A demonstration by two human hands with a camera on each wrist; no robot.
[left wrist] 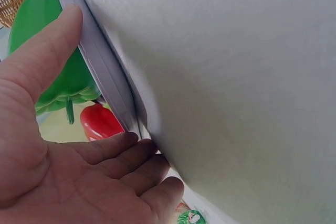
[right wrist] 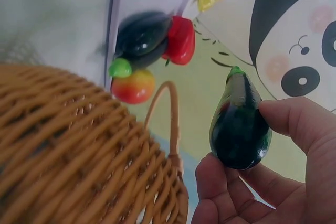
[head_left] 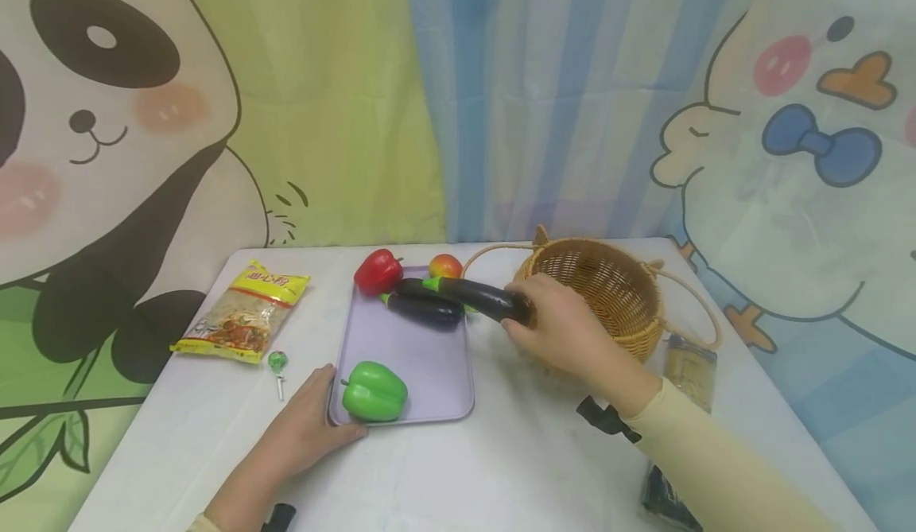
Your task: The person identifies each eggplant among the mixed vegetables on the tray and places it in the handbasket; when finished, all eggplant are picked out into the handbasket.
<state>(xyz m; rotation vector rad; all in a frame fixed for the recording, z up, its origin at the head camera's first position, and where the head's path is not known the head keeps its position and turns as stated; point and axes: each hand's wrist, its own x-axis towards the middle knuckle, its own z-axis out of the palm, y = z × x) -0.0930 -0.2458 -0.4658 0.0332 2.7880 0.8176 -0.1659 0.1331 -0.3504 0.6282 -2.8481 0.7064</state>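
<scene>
My right hand (head_left: 561,321) grips a dark eggplant (head_left: 487,300) by its thick end, between thumb and fingers, left of the wicker basket (head_left: 637,301). Its green stem end points left over the tray. My left hand (head_left: 304,425) rests at the near left corner of the lilac tray (head_left: 436,373), fingers along one side and thumb at the near rim. Close to that thumb lies a green bell pepper (head_left: 374,391). Toward the tray's far end are more eggplants (head_left: 422,310), partly overlapped by the held one, a red bell pepper (head_left: 378,272) and a red-yellow fruit (head_left: 445,266).
A yellow food packet (head_left: 239,313) and a green-wrapped lollipop (head_left: 277,363) lie left of the tray. On the right, a flat packet (head_left: 690,369) and a dark package (head_left: 669,496) lie partly under the right arm. The basket's loop handles (head_left: 697,313) stick out sideways.
</scene>
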